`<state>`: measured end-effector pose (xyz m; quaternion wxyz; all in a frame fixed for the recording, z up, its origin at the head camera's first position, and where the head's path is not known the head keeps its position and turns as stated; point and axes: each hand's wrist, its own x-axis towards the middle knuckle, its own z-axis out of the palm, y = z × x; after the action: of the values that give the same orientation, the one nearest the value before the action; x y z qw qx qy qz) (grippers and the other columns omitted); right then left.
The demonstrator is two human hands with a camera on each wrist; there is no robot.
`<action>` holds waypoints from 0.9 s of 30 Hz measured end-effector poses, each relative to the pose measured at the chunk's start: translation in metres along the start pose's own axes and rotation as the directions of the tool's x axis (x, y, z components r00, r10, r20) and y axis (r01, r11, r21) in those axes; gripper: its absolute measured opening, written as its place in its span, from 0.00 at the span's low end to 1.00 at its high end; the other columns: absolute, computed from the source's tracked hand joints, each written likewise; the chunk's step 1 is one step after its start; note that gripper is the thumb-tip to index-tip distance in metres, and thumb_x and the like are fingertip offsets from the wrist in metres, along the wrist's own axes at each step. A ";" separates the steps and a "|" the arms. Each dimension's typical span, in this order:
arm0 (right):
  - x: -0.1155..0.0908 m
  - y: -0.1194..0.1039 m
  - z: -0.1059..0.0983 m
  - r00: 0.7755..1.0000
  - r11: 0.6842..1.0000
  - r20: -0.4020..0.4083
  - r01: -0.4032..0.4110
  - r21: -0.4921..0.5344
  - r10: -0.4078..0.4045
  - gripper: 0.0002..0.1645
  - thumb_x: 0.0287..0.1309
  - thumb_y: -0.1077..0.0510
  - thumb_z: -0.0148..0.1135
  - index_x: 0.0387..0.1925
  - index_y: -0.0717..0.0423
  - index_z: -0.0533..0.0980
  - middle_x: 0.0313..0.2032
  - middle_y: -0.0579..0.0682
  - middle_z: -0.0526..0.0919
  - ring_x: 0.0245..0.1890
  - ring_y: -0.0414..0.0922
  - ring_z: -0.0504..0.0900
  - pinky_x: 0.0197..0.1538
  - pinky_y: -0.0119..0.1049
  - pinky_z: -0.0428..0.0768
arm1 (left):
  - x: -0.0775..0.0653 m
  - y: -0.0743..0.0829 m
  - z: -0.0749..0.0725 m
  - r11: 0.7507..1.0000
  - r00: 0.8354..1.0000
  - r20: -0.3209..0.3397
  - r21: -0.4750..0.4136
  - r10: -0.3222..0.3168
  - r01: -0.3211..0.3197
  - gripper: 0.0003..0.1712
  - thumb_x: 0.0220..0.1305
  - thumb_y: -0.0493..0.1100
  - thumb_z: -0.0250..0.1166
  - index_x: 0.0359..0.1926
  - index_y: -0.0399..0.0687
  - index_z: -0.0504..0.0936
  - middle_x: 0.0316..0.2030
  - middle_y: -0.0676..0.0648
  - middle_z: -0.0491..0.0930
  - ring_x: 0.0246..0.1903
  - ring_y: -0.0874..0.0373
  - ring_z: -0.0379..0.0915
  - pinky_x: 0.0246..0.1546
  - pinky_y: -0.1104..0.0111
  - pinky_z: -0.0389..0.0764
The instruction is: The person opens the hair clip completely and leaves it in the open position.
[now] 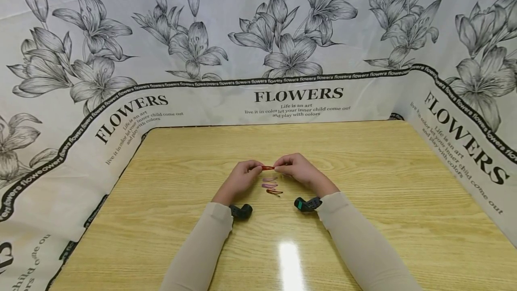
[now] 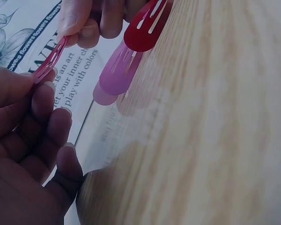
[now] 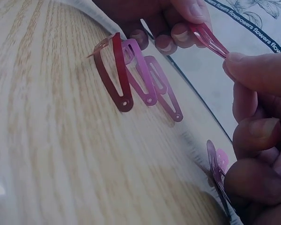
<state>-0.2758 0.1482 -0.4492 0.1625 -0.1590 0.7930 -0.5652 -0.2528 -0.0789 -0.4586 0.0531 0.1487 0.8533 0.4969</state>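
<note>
My left hand (image 1: pixel 244 175) and right hand (image 1: pixel 300 170) face each other over the middle of the table. Between them is a red snap hair clip (image 1: pixel 268 168), pinched at one end by the left thumb and fingers and at the other by the right. Closer to me, a dark red hair clip (image 3: pixel 118 77), a pink hair clip (image 3: pixel 141 75) and a paler pink one (image 3: pixel 165 91) lie in a row on the table. Beside the right hand's lower fingers, a dark purple clip (image 3: pixel 213 161) and a pink clip (image 3: pixel 222 158) show in the right wrist view, partly hidden.
The wood-grain table (image 1: pixel 181 237) is enclosed at the back and sides by white cloth (image 1: pixel 218 107) printed with flowers and text. A black camera (image 1: pixel 242 211) sits at the left wrist and another black camera (image 1: pixel 308 204) at the right.
</note>
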 end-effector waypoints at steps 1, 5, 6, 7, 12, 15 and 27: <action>0.000 0.000 0.000 1.000 1.000 -0.008 -0.002 -0.002 0.002 0.14 0.63 0.55 0.62 0.43 0.62 0.82 0.23 0.47 0.74 0.21 0.43 0.66 0.27 0.34 0.69 | 0.000 0.000 0.000 1.000 1.000 0.002 -0.001 0.000 0.000 0.15 0.73 0.50 0.53 0.49 0.52 0.83 0.45 0.50 0.82 0.44 0.57 0.72 0.49 0.61 0.72; -0.001 -0.001 0.002 1.000 1.000 -0.027 -0.011 -0.012 0.010 0.12 0.63 0.56 0.63 0.41 0.62 0.82 0.26 0.48 0.76 0.23 0.45 0.68 0.28 0.34 0.70 | -0.001 -0.001 -0.001 1.000 1.000 0.013 -0.017 -0.008 0.009 0.15 0.74 0.51 0.53 0.49 0.52 0.82 0.46 0.50 0.81 0.46 0.57 0.72 0.51 0.61 0.72; -0.001 -0.001 0.002 1.000 1.000 -0.028 -0.012 -0.015 0.012 0.12 0.63 0.56 0.63 0.41 0.61 0.82 0.27 0.48 0.77 0.24 0.45 0.68 0.28 0.33 0.70 | -0.001 -0.001 -0.001 1.000 1.000 0.015 -0.022 -0.013 0.013 0.15 0.74 0.51 0.53 0.49 0.52 0.82 0.47 0.50 0.81 0.46 0.57 0.72 0.51 0.60 0.72; -0.002 -0.002 0.002 1.000 1.000 -0.026 -0.014 -0.018 0.013 0.12 0.63 0.56 0.63 0.41 0.61 0.82 0.28 0.48 0.77 0.24 0.45 0.69 0.29 0.33 0.70 | -0.001 -0.001 -0.001 0.999 1.000 0.018 -0.029 -0.015 0.016 0.15 0.74 0.51 0.52 0.50 0.52 0.82 0.47 0.50 0.81 0.46 0.57 0.72 0.51 0.60 0.72; -0.003 -0.004 0.002 1.000 0.999 -0.003 0.000 -0.032 0.000 0.11 0.64 0.57 0.61 0.41 0.62 0.81 0.30 0.49 0.77 0.25 0.45 0.69 0.29 0.33 0.70 | 0.000 -0.002 -0.001 0.999 1.000 0.021 -0.050 -0.013 0.014 0.15 0.74 0.50 0.52 0.49 0.52 0.82 0.47 0.49 0.81 0.47 0.57 0.72 0.53 0.60 0.71; -0.003 -0.004 0.002 1.000 0.999 0.009 0.014 -0.033 -0.013 0.12 0.65 0.58 0.60 0.41 0.63 0.81 0.29 0.48 0.76 0.24 0.44 0.68 0.29 0.33 0.70 | 0.001 -0.001 0.000 0.998 1.000 0.024 -0.064 -0.005 0.007 0.15 0.74 0.48 0.52 0.49 0.50 0.83 0.45 0.48 0.82 0.44 0.57 0.71 0.51 0.61 0.71; -0.003 -0.005 0.001 0.998 0.996 0.030 0.056 -0.062 -0.055 0.14 0.65 0.58 0.60 0.42 0.67 0.80 0.26 0.47 0.74 0.22 0.42 0.66 0.28 0.32 0.68 | 0.002 -0.001 0.002 0.995 0.999 0.046 -0.096 -0.007 0.012 0.15 0.75 0.44 0.51 0.48 0.45 0.82 0.38 0.44 0.79 0.31 0.58 0.67 0.36 0.68 0.70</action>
<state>-0.2725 0.1472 -0.4441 0.1530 -0.1941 0.8033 -0.5419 -0.2545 -0.0769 -0.4604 0.0819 0.1531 0.8277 0.5337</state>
